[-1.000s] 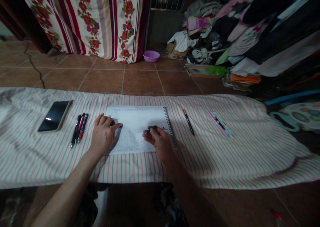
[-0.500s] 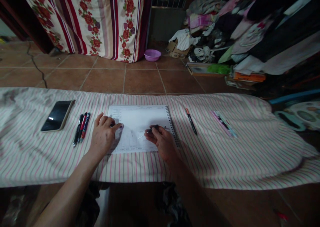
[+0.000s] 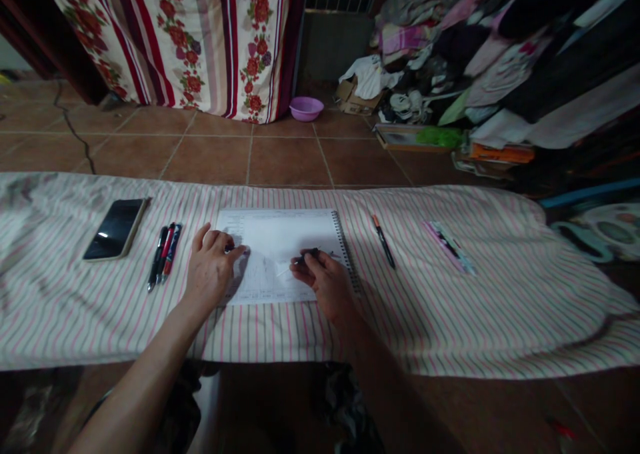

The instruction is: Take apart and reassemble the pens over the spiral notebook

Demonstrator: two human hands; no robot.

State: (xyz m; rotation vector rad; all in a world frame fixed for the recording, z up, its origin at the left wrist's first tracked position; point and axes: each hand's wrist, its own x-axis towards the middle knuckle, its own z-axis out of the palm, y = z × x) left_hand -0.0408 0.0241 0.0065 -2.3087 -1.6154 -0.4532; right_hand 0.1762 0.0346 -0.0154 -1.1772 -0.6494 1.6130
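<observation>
A spiral-bound notebook (image 3: 285,231) lies open on the striped cloth, its coil along the right side and faint lines and writing on the page. My left hand (image 3: 213,261) rests on the page's left edge, fingers curled; a small dark thing shows between thumb and fingers, too small to name. Over the lower right of the page, my right hand (image 3: 323,277) is closed on a black pen (image 3: 307,255). A thin pale line lies by its lower left end; I cannot tell whether it belongs to the pen. The hand partly hides the pen.
Left of the notebook lie several pens (image 3: 165,254) and a phone (image 3: 115,231). On the right are an orange-and-black pen (image 3: 384,241) and pastel pens (image 3: 450,247). Beyond the striped cloth (image 3: 500,307), a purple basin (image 3: 306,109) and piled clothes (image 3: 420,47) stand on the tiled floor.
My left hand has shifted very slightly to the right. My right hand keeps its hold on the pen in nearly the same place. The view has moved a little.
</observation>
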